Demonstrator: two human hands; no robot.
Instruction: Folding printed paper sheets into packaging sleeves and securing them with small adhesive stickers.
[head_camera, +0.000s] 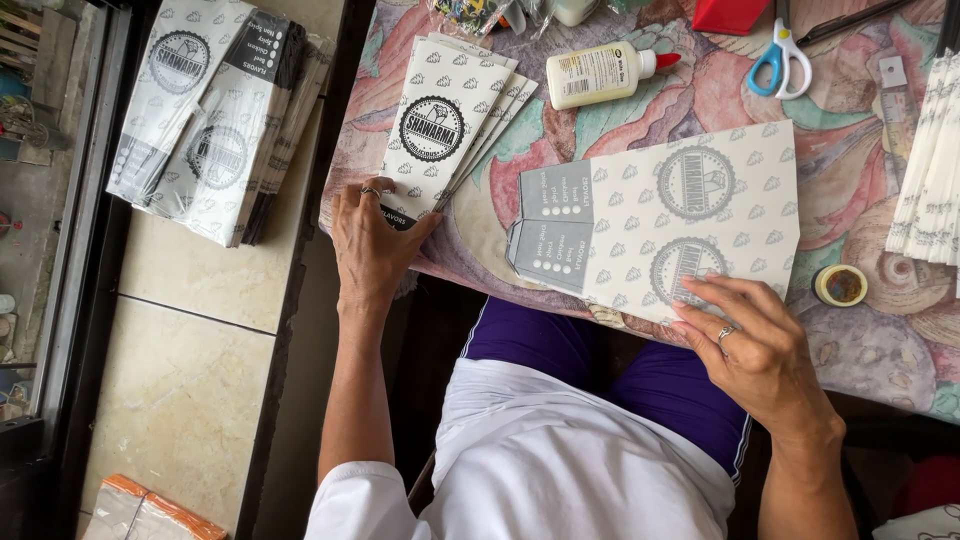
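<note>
A flat printed paper sheet (660, 215), white with grey panels and round logos, lies on the patterned tablecloth (870, 330) in front of me. My right hand (750, 345) rests its fingertips on the sheet's near right edge, fingers spread, a ring on one finger. My left hand (372, 240), also ringed, lies with its fingertips on the bottom end of a small stack of folded paper bags (445, 115) at the table's left edge. Neither hand grips anything.
A white glue bottle (600, 72) with a red cap and blue-handled scissors (782, 58) lie at the back. A small round tin (840, 284) sits right of the sheet. More paper stacks lie at the right edge (930, 180) and on the floor (215, 115).
</note>
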